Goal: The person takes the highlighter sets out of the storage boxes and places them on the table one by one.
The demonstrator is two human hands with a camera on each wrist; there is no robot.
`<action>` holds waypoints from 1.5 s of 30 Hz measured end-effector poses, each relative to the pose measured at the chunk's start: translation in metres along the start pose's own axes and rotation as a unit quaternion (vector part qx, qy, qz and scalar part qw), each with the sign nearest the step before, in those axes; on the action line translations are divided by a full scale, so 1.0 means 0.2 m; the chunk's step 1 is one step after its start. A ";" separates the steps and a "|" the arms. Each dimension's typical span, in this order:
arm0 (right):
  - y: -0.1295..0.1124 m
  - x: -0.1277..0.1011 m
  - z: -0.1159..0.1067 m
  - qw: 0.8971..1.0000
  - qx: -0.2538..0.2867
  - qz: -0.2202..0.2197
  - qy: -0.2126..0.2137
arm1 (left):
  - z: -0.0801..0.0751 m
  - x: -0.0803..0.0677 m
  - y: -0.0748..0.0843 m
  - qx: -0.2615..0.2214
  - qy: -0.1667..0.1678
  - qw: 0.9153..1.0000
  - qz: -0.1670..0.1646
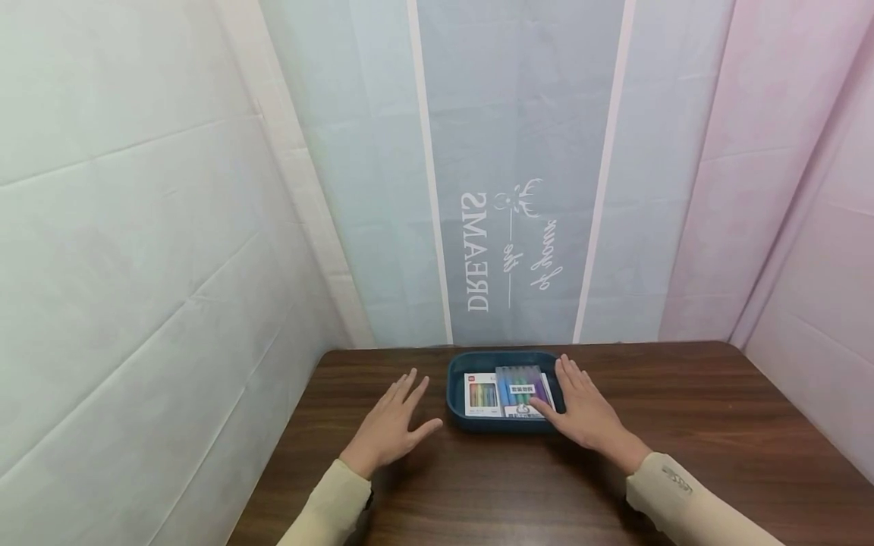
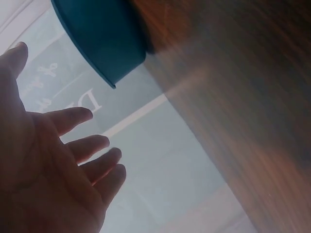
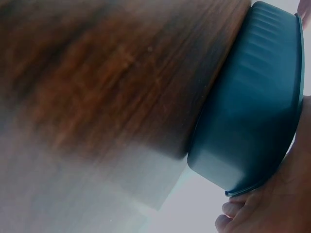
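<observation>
Pale fabric sheets in green, grey-blue and pink wall in a dark wooden table (image 1: 683, 425) in the head view, the middle panel printed with white lettering. At the far middle of the table sits a dark teal tray (image 1: 456, 413), holding a white-edged pack of coloured pens (image 1: 482, 395) on its left and a clear pen case (image 1: 520, 385) just beside it on the right. The left hand (image 1: 391, 428) lies flat over the table near the tray's left side, apart from it, fingers straight and spread wide, holding nothing. The right hand (image 1: 586, 413) rests over the tray's right rim, fingers straight, its thumb reaching in and touching the near right corner of the clear pen case. Both arms wear cream sleeves (image 1: 683, 497). From the left wrist view, the left hand (image 2: 46, 165) shows its palm with fingers (image 2: 90, 145) extended and slightly parted, empty, the teal tray (image 2: 104, 36) beyond it and the table (image 2: 243, 97) blurred to the right. From the right wrist view, the tray's ribbed outer wall (image 3: 252, 102) stands on the table (image 3: 107, 77); the right hand (image 3: 272, 199) lies against the rim, though how its fingers lie cannot be told here.
</observation>
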State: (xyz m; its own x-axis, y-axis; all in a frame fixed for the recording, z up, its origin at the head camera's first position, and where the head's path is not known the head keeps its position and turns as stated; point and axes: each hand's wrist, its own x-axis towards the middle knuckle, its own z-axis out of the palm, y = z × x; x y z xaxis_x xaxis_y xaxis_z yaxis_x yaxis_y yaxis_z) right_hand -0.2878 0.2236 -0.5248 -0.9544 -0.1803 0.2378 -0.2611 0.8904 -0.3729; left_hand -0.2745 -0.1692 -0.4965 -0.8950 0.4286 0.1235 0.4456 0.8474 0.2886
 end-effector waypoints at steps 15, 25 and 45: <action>0.01 0.01 0.03 1.000 0.015 0.001 -0.002 | -0.02 0.11 0.13 -0.027 -0.002 1.000 0.011; 0.00 0.00 0.02 1.000 0.014 0.000 0.001 | -0.01 0.18 0.20 -0.041 -0.008 0.999 0.016; 0.02 0.01 0.01 1.000 0.009 0.011 -0.013 | 0.05 0.29 0.32 -0.084 -0.004 0.996 0.016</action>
State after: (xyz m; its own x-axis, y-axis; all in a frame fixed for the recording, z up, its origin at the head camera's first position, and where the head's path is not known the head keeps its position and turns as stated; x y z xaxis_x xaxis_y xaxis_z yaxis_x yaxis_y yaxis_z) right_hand -0.2920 0.2260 -0.5279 -0.9633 -0.1716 0.2065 -0.2424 0.8865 -0.3942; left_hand -0.2974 -0.0861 -0.4808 -0.8804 0.4566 0.1284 0.4632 0.7695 0.4396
